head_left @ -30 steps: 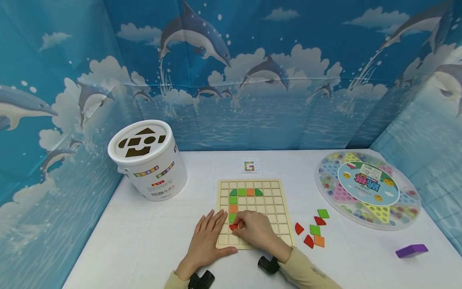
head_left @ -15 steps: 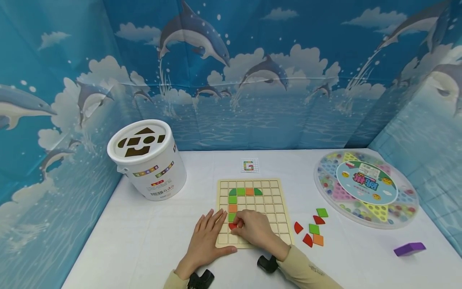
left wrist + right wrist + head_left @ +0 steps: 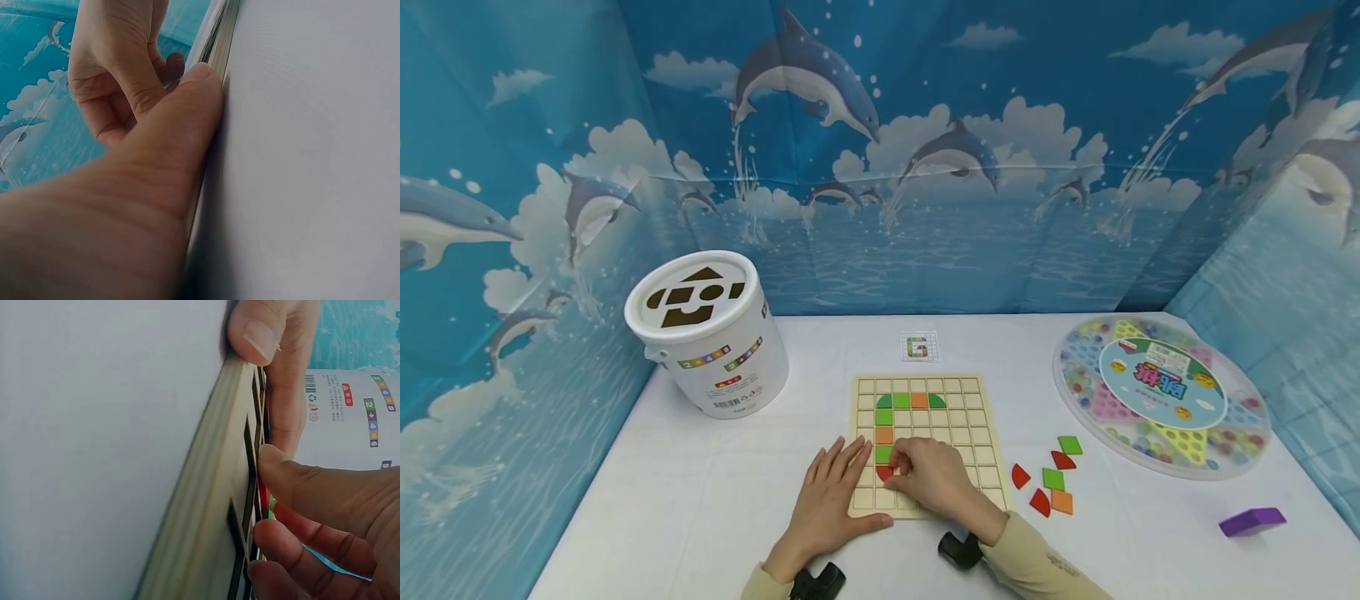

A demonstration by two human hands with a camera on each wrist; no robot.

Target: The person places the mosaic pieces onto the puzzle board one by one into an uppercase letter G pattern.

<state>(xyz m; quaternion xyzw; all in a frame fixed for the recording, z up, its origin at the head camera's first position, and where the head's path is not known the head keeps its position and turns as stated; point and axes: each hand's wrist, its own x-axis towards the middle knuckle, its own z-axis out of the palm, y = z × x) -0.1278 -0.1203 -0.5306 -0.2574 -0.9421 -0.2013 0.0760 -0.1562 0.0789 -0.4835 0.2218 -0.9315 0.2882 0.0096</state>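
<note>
A wooden grid board (image 3: 958,433) lies on the white table and carries a partial outline of green and orange pieces (image 3: 884,416). My left hand (image 3: 838,492) rests flat on the board's near left corner, its thumb (image 3: 181,119) against the front edge. My right hand (image 3: 901,468) is curled over the lower rows. Its fingertips pinch a red quarter-round piece (image 3: 884,473) in a cell just below the green column. In the right wrist view the red piece (image 3: 263,494) shows between thumb and finger over the board (image 3: 212,487).
Loose red, green and orange pieces (image 3: 1054,479) lie right of the board. A small pattern card (image 3: 920,347) sits behind it. A white shape-sorter bucket (image 3: 707,333) stands at the back left, a round marble game tray (image 3: 1161,392) at the right, and a purple block (image 3: 1251,522) at the near right.
The right hand's fingers have shifted slightly on the red piece in its cell. The left hand has stayed on the board's corner.
</note>
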